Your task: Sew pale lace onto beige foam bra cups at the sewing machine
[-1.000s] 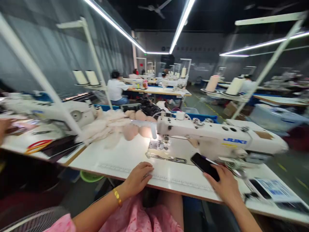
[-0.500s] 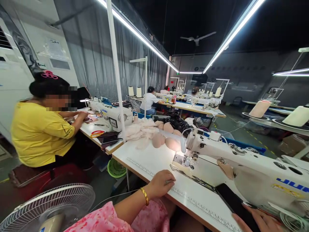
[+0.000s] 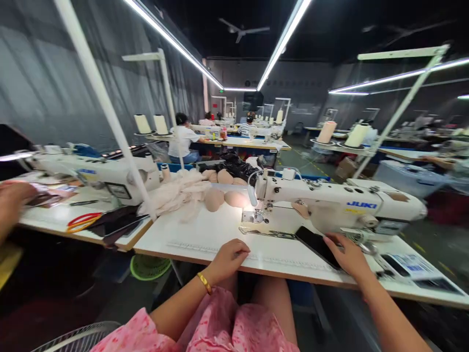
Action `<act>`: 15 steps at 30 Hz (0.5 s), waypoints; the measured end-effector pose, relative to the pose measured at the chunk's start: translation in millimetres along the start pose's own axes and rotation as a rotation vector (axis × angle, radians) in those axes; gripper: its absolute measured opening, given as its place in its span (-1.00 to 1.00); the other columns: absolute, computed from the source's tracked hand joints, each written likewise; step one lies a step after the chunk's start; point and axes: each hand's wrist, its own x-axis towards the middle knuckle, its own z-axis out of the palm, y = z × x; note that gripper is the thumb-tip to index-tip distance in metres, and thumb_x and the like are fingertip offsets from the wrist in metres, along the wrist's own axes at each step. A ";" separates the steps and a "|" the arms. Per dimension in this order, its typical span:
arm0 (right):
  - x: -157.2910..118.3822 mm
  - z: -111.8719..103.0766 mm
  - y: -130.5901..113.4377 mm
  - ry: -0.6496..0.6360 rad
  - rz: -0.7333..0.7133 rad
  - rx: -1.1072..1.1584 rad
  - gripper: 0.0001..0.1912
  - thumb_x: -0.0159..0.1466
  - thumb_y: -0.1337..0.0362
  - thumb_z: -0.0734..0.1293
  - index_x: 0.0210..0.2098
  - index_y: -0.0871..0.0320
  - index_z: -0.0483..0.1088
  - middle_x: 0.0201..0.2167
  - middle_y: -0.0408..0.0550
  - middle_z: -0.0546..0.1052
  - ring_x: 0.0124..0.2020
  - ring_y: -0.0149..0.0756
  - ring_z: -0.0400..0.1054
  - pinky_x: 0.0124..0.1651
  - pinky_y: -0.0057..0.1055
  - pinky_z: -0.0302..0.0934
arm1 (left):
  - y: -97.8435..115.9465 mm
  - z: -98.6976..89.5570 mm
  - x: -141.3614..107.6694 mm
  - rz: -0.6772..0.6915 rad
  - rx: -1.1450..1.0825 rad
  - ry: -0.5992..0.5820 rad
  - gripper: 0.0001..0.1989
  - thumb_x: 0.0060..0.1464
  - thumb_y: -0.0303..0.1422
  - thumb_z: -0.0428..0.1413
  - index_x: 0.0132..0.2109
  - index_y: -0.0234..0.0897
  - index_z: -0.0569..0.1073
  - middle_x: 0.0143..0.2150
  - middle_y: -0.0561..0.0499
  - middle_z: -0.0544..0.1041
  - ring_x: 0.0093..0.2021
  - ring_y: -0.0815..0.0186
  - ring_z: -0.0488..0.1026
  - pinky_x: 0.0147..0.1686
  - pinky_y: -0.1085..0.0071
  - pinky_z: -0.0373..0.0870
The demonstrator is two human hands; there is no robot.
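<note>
Two bare hands were at the white table (image 3: 205,233). The left hand (image 3: 229,258) lay at its front edge with the fingers loosely curled, holding nothing visible; whether the fingertips and thumb met could not be told. The right hand (image 3: 348,255) touched the black phone (image 3: 315,244), its fingers bent at the phone's right side; whether it pinched the phone could not be told. That phone lay slantwise on the tabletop, in front of the sewing machine (image 3: 326,203) and just beside the right end of a thin metal tool (image 3: 271,233).

Left of the needle area sat beige cups (image 3: 214,200), with pale cloth (image 3: 181,189) heaped beside them and a black bag (image 3: 236,167) behind. On the neighboring table (image 3: 47,215), scissors (image 3: 83,222) with red and orange handles lay near dark cloth (image 3: 113,220). A co-worker's hand (image 3: 12,199) was blurred at the far left.
</note>
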 end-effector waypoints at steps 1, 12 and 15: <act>0.4 1.7 -6.2 0.000 0.000 -0.014 -0.39 0.35 -0.23 0.13 -0.26 0.09 0.59 -0.30 0.16 0.70 -0.25 0.06 0.61 -0.17 -0.08 0.44 | -1.8 -5.7 -0.5 0.009 -0.025 -0.023 -0.78 0.34 -0.31 0.06 -0.12 -0.22 0.60 -0.09 -0.09 0.65 -0.03 0.20 0.58 0.05 0.26 0.50; -32.9 60.6 -98.6 -0.204 -0.185 -0.199 -0.75 0.42 0.29 0.31 0.03 0.07 0.56 -0.03 0.05 0.66 0.01 -0.11 0.51 0.02 -0.24 0.37 | -48.9 -74.9 -16.3 0.120 0.002 -0.171 -0.78 0.40 -0.18 0.07 -0.05 -0.04 0.62 -0.04 0.07 0.67 -0.06 0.28 0.63 -0.05 0.46 0.55; -31.1 69.2 -116.3 -0.164 -0.239 -0.164 -0.69 0.43 0.29 0.25 0.07 0.15 0.54 0.01 0.17 0.64 0.04 0.00 0.49 0.04 -0.11 0.39 | -54.6 -95.8 -22.7 0.102 0.053 -0.147 -0.75 0.42 -0.22 0.04 -0.08 -0.09 0.62 -0.07 0.03 0.68 -0.08 0.27 0.63 -0.05 0.42 0.57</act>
